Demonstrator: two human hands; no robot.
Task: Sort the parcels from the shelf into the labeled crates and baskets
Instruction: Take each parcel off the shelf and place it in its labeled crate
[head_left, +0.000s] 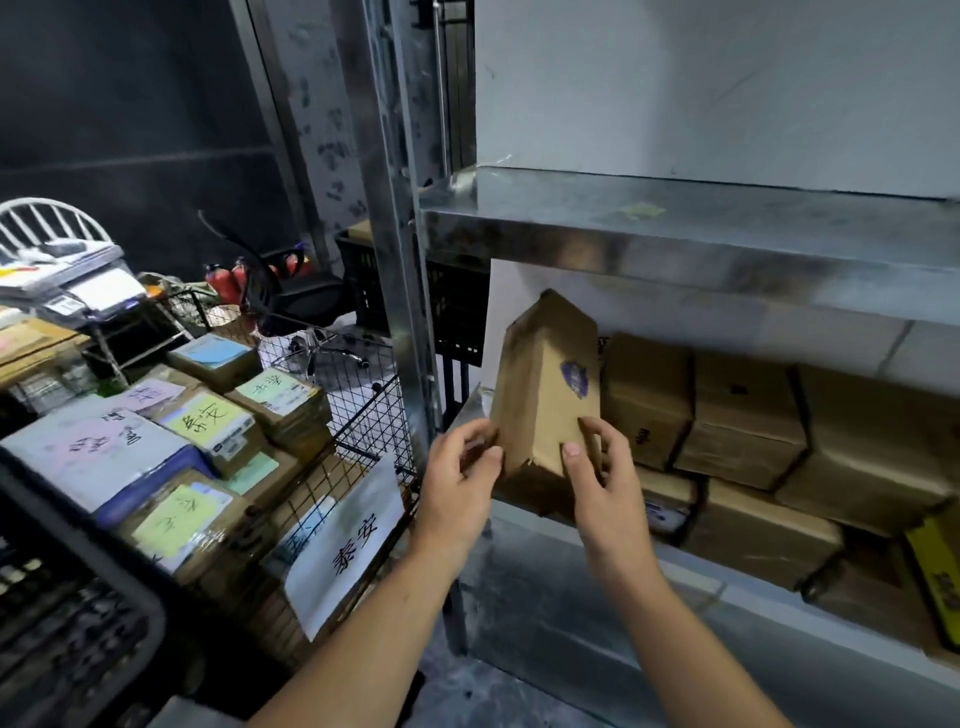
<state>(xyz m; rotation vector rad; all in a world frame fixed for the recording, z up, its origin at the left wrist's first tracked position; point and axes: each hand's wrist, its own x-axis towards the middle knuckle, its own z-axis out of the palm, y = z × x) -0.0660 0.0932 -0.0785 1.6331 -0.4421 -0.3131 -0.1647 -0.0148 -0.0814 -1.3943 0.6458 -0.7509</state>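
A tall brown cardboard parcel (545, 379) with a purple sticker stands tilted at the left end of the metal shelf (675, 244). My left hand (460, 478) grips its lower left edge. My right hand (602, 478) holds its lower right corner, thumb on the front face. Several more brown parcels (743, 415) are stacked on the same shelf level to the right. A wire basket (363, 415) with a white label sheet (345, 545) stands to the left, filled with parcels bearing coloured notes.
A dark plastic crate (78, 623) is at the bottom left. A black crate (457, 312) stands behind the shelf post (400, 260). A printer (67, 280), an office chair and red fire extinguishers (228, 280) lie further back. A yellow box (935, 577) is on the shelf's right.
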